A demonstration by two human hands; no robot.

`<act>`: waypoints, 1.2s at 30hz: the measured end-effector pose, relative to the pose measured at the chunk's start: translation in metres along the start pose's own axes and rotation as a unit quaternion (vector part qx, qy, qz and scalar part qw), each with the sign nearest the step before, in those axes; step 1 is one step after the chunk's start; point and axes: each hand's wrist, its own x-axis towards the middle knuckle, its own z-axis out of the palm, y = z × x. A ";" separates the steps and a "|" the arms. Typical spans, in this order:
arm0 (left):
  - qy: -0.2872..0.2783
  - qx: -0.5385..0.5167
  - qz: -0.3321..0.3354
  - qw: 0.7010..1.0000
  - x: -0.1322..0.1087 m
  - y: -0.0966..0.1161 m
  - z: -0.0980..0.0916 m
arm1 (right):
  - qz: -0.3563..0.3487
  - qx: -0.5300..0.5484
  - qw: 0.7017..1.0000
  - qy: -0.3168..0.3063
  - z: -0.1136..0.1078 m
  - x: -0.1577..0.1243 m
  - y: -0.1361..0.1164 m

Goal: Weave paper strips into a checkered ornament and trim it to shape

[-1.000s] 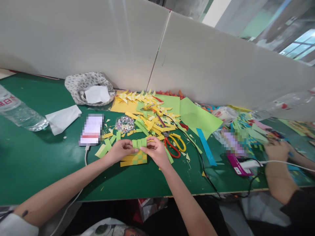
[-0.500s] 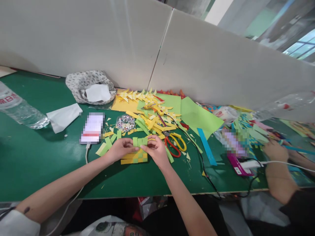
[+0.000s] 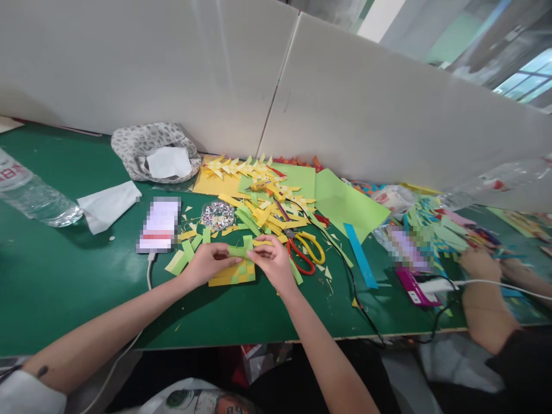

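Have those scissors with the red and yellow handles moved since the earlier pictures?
No. Judged against the blue paper strip, the scissors lie in the same spot to its left; both shift slightly together as the view moves.

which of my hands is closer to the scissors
Right. The right hand is just left of the scissors, beside their red handle; the left hand is farther left, at the other side of the woven paper.

The single head-worn camera looks forward and down from above the near edge of the table (image 3: 245, 319), near its surface, facing the pale partition (image 3: 150, 63) that stands along the far edge
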 end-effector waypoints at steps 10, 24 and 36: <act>-0.018 0.007 -0.004 1.000 0.002 -0.003 -0.001 | 0.002 -0.064 0.996 -0.058 -0.003 0.000 -0.001; 0.011 0.369 0.281 0.886 -0.001 0.017 -0.030 | -0.038 -0.187 0.982 -0.004 0.000 0.004 0.017; -0.167 0.416 0.367 0.815 -0.007 0.007 -0.040 | -0.211 -0.371 0.900 -0.086 -0.004 -0.011 0.000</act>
